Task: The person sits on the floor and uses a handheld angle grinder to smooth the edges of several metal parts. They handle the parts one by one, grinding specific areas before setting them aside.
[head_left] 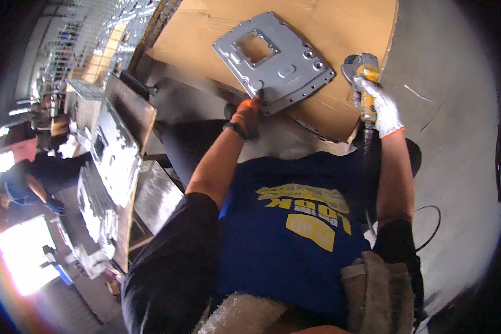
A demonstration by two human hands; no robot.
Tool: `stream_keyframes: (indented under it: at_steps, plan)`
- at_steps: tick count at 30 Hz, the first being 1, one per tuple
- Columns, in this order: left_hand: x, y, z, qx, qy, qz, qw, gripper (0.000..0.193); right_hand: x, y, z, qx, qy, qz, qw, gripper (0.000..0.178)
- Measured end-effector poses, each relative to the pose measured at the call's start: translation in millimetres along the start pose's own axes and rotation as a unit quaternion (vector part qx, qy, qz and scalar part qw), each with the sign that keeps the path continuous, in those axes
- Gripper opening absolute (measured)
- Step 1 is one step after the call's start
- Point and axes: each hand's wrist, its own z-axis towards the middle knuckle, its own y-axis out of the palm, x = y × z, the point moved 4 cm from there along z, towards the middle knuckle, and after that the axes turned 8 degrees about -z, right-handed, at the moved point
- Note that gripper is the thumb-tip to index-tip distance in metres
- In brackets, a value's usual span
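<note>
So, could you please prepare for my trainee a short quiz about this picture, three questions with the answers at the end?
1. Which hand holds the yellow tool?
2. True or false: the grey plate is solid, with no opening through it.
3. Where is the left hand on the plate? (a) at its far edge (b) in its middle (c) at its near edge

Key:
1. The right hand, in a white glove.
2. False; it has a squarish opening.
3. c
</note>
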Motion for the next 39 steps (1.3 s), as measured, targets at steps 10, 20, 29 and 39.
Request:
stream_keyframes:
  at_steps: [10, 20, 29, 39]
  plan:
    - [47.7, 139.1, -86.5, -0.249, 0.084, 0.408, 0.874, 0.055, -0.2, 14.9, -15.1, -0.047, -0.006, -0.091, 0.995, 0.033]
    - [46.1, 199.2, -78.8, -0.415, 0.145, 0.000, 0.898, 0.039, 14.5, 37.1, 25.7, -0.055, -0.038, -0.275, 0.959, 0.037]
    - [9.3, 218.1, -46.8, -0.237, -0.159, -0.266, 0.921, 0.055, -12.1, 83.2, 35.9, -0.094, 0.009, -0.447, 0.889, 0.050]
    - [1.9, 201.3, -26.5, -0.104, -0.182, -0.272, 0.939, 0.059, -10.9, 118.7, 54.7, -0.147, -0.007, -0.480, 0.865, 0.031]
